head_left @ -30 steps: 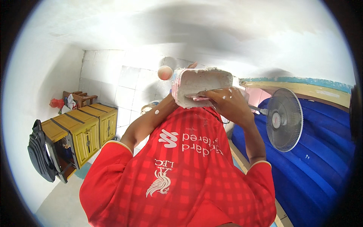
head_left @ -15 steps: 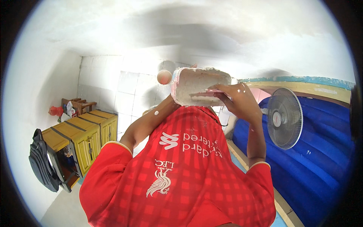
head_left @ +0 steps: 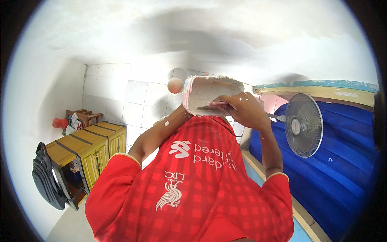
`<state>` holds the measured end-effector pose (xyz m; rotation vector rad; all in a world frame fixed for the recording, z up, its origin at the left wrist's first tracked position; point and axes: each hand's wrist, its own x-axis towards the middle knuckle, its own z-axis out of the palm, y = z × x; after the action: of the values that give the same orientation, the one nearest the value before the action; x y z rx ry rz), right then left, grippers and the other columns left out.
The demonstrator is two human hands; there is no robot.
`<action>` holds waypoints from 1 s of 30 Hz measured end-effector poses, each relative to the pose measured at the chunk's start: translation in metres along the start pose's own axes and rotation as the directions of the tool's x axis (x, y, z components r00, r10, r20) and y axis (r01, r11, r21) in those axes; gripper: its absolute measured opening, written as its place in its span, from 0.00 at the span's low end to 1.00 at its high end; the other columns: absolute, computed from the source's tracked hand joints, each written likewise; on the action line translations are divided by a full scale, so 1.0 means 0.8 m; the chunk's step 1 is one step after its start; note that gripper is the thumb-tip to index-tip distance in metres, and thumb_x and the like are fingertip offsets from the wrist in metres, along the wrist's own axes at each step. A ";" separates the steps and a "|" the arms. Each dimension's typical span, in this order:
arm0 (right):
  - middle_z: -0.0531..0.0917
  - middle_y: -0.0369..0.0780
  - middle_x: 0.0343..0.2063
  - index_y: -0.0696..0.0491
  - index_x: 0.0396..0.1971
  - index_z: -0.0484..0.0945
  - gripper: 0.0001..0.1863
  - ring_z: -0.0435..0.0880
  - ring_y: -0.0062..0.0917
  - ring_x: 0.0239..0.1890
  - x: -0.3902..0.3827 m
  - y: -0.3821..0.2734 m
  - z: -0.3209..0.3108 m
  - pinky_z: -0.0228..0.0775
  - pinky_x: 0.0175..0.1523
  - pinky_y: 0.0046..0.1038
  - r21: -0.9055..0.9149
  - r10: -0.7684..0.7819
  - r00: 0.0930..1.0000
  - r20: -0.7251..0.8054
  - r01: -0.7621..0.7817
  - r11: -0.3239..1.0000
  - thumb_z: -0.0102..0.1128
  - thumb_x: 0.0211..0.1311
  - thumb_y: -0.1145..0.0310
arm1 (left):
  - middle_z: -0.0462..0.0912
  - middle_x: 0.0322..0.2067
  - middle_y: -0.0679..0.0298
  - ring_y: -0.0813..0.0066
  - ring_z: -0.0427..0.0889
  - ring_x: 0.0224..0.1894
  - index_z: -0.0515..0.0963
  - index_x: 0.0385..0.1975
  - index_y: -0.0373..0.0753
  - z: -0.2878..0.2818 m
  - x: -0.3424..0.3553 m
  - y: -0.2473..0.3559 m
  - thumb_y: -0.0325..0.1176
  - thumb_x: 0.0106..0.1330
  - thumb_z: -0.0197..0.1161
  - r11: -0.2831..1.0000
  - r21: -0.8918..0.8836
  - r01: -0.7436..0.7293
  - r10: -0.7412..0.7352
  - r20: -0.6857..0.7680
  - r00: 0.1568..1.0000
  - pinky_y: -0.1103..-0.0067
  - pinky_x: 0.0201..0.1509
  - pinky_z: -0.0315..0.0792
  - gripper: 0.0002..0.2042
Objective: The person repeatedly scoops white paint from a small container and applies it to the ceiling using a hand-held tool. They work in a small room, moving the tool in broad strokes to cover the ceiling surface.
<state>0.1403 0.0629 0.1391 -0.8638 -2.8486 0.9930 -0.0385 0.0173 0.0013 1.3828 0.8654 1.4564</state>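
Head view looks up along the person's own red shirt (head_left: 193, 189) toward a white ceiling (head_left: 209, 36).

Right hand (head_left: 242, 108): grip closed around a flat putty blade (head_left: 211, 108), fingers wrapped over its handle end. Blade tip lies inside the tub, against the paste.

White plaster-smeared tub (head_left: 209, 93): held up near the ceiling, open side tilted toward the camera, centre-frame above the shirt collar. Rim is caked white; far edge sits just under the ceiling line.

Left hand: hidden behind the tub. The left forearm (head_left: 159, 135) runs up to the tub's underside, white spatter on it. Can't tell how the grip sits or whether it is closed.

Open room: ceiling is bare and wide above and to both sides of the tub. Left of the tub, white tiled wall (head_left: 129, 97), with a pale round lamp or ball (head_left: 175, 85) just beside the tub's left edge — closest obstruction.

Right side: standing fan (head_left: 302, 125) near the right elbow, its arm reaching toward the right wrist; not touching. Blue ribbed sheet (head_left: 346, 177) behind and below it, wooden edge along its base.

Lower left, well apart: yellow cabinets (head_left: 86, 147), dark backpack (head_left: 46, 179) hung beside them, small wooden stool (head_left: 82, 117) with clutter in the corner.
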 end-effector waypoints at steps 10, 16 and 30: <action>0.87 0.37 0.34 0.58 0.42 0.84 0.13 0.86 0.23 0.39 -0.031 0.043 -0.031 0.76 0.46 0.27 0.665 0.175 0.979 -0.102 -0.064 0.744 0.70 0.63 0.67 | 0.78 0.60 0.60 0.70 0.76 0.61 0.71 0.64 0.40 -0.010 -0.067 -0.107 0.40 0.72 0.63 0.792 -0.425 0.440 -0.482 0.007 0.876 0.72 0.65 0.72 0.23; 0.81 0.37 0.51 0.54 0.59 0.73 0.20 0.81 0.24 0.54 -0.061 0.113 0.044 0.74 0.59 0.30 0.979 0.580 0.794 -0.182 0.198 0.036 0.63 0.71 0.69 | 0.76 0.61 0.60 0.68 0.74 0.63 0.70 0.66 0.42 -0.017 -0.038 -0.075 0.43 0.72 0.63 0.645 -0.621 0.445 -0.481 0.123 0.868 0.69 0.67 0.71 0.25; 0.81 0.33 0.47 0.50 0.55 0.75 0.16 0.82 0.23 0.48 -0.093 0.135 0.030 0.76 0.53 0.28 0.751 0.727 0.628 -0.278 0.614 -0.244 0.61 0.68 0.74 | 0.74 0.65 0.61 0.65 0.70 0.69 0.67 0.69 0.47 0.017 0.010 -0.052 0.50 0.68 0.66 0.348 -0.761 0.548 -0.449 0.378 0.810 0.63 0.71 0.69 0.31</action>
<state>0.2528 0.0819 0.0708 -0.7309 -0.3151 1.7188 -0.0181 0.0370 -0.0327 0.3411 0.3156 1.0254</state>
